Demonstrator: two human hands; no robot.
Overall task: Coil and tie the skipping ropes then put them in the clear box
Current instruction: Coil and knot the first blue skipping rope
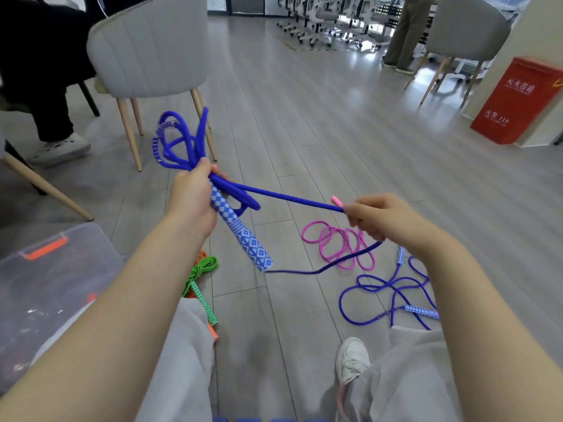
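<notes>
My left hand (192,193) grips a blue skipping rope (179,141) bundled into loops, together with its blue-and-white patterned handle (243,239), which points down towards me. My right hand (374,216) pinches a taut strand (292,197) of that rope, stretched between both hands; the tail trails down to the floor. On the floor lie a loose pink rope (338,245), a second loose blue rope (393,296), and a tied green rope (201,278) over an orange one. The clear box (45,287) with orange latches stands at the lower left.
A grey chair (152,47) with wooden legs stands just beyond the rope bundle. A seated person's leg and shoe (58,147) are at the left. A red bin (518,102) and another chair (466,32) stand at the right. My knees and white shoe (353,357) are below.
</notes>
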